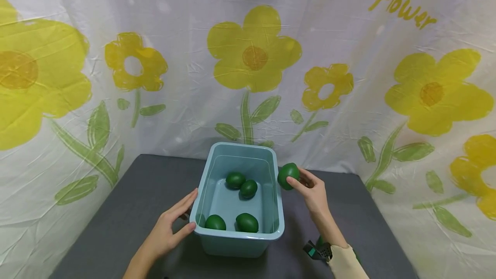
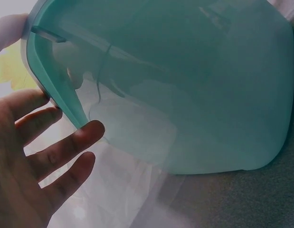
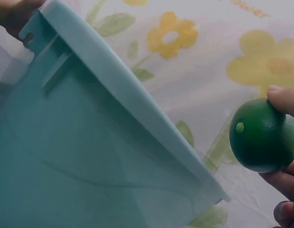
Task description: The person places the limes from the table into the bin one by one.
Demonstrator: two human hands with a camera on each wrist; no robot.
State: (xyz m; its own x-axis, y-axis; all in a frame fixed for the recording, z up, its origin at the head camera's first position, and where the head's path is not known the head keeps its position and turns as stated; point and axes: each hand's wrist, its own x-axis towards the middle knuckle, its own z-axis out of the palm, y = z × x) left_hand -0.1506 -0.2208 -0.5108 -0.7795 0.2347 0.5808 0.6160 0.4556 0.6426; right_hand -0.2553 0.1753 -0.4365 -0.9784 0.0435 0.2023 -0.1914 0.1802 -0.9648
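Observation:
A light blue plastic bin (image 1: pixel 237 244) stands in the middle of the table. On its floor lie several green limes, among them one lime (image 1: pixel 247 223) at the near side and another lime (image 1: pixel 235 180) towards the back. My right hand (image 1: pixel 314 190) holds one more lime (image 3: pixel 263 135) between thumb and fingers, just outside the bin's right rim and raised to about its height. At the left rim, my left hand (image 1: pixel 170 227) rests with fingers spread and fairly straight, thumb near the front corner. Its fingertips (image 2: pixel 92 130) touch along the rim's edge in the left wrist view.
The dark grey table (image 1: pixel 128 210) reaches back to a white cloth (image 1: pixel 186 98) printed with yellow flowers. A black wrist strap (image 1: pixel 321 251) sits on the right forearm. Something green (image 1: pixel 319 241) shows partly behind that forearm.

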